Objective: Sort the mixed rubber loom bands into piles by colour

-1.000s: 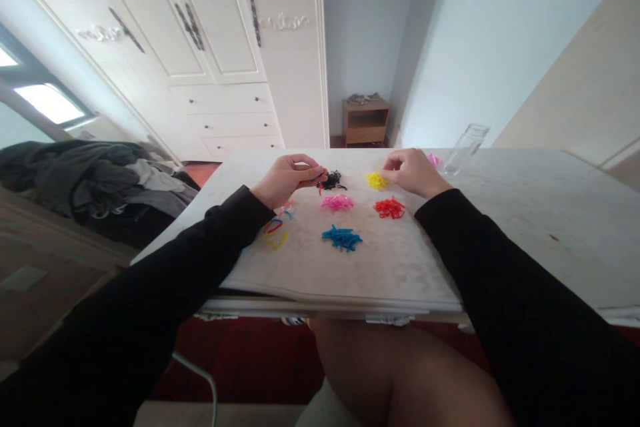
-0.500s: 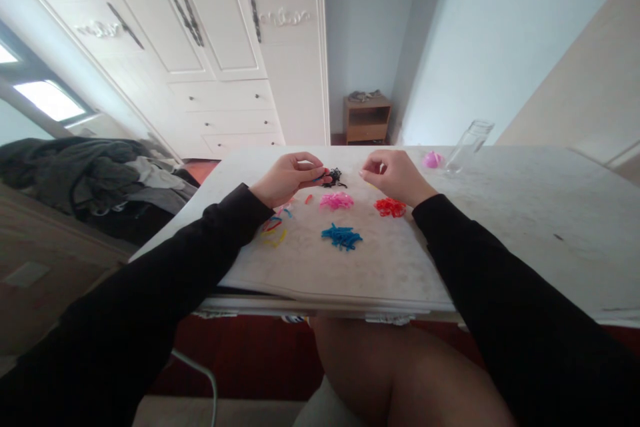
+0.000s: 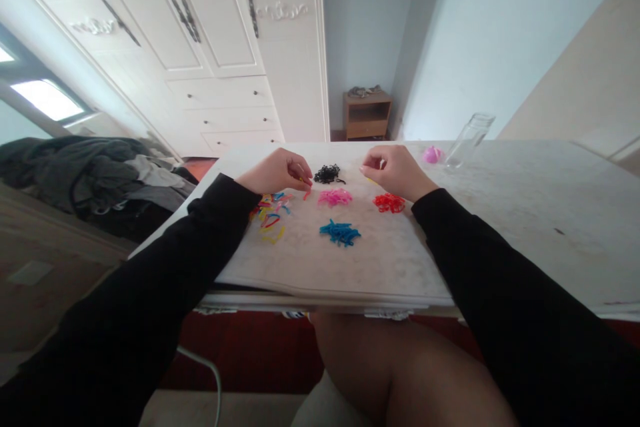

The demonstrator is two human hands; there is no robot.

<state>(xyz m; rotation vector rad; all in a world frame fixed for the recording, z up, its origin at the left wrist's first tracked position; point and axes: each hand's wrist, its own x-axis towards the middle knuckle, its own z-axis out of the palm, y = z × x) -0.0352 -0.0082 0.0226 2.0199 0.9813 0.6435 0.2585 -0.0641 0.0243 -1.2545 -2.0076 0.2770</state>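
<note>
My left hand is closed in a pinch left of the pile of black rubber bands, with bits of red and yellow rubber band showing at the fingers. Its fingertips touch an orange-red rubber band on the table. Mixed coloured rubber bands lie below that wrist, partly covered by the sleeve. My right hand has thumb and forefinger pinched together above the red rubber bands; what they hold is unclear, and a trace of yellow shows below them. Between the hands lie pink rubber bands, with blue rubber bands nearer me.
A clear glass bottle leans at the table's far right, beside a round pink object. The white tabletop extends to the right. Dark clothes are heaped at the left, and a white wardrobe stands behind.
My left hand has moved left and down, off the black rubber bands and onto the orange-red one. More of the mixed bands shows now. My right hand keeps nearly the same place.
</note>
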